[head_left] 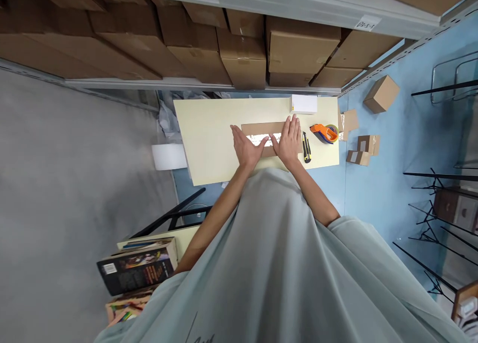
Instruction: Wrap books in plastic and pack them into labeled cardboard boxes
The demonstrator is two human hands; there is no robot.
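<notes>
A flat brown cardboard piece with a shiny white strip along its middle lies on the pale yellow table. My left hand rests on its left end, fingers spread. On its right part lies my right hand, flat, with the thumb pointing toward the left thumb. The two thumbs are close together over the strip. Just right of my right hand is a black and yellow utility knife. Farther right sits an orange and blue tape dispenser. A white box stands at the table's back edge.
Above the table's far side, a metal shelf holds several cardboard boxes. Small boxes lie on the blue floor at right. A white roll is beside the table's left edge. Books are stacked at lower left.
</notes>
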